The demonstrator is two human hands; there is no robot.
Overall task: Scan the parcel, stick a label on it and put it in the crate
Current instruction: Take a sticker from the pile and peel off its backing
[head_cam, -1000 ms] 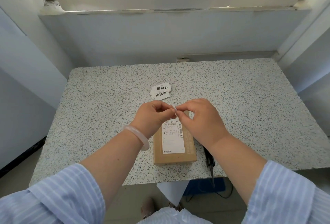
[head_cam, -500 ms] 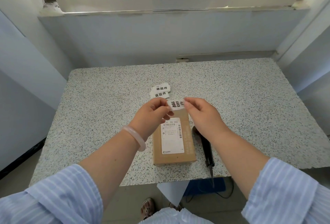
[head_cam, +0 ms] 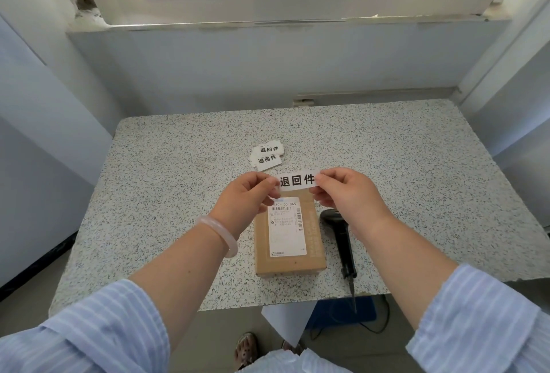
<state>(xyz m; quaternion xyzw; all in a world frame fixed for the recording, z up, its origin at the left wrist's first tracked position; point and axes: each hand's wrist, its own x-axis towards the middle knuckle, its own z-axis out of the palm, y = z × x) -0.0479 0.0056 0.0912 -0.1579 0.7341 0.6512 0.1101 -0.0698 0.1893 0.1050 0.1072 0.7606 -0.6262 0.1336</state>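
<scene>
A small brown cardboard parcel with a white shipping slip on top lies near the front edge of the speckled table. Above its far end I hold a white label with three black characters, stretched flat between both hands. My left hand pinches the label's left end and my right hand pinches its right end. The label hangs just above the parcel, not touching it. No crate is clearly in view.
Two more white labels lie on the table beyond the parcel. A black handheld scanner lies right of the parcel, its cable running off the front edge. Something blue sits on the floor below. Walls close in on three sides.
My hands were pinched together over the parcel's far end. They have drawn apart, and the label is now spread out flat between them.
</scene>
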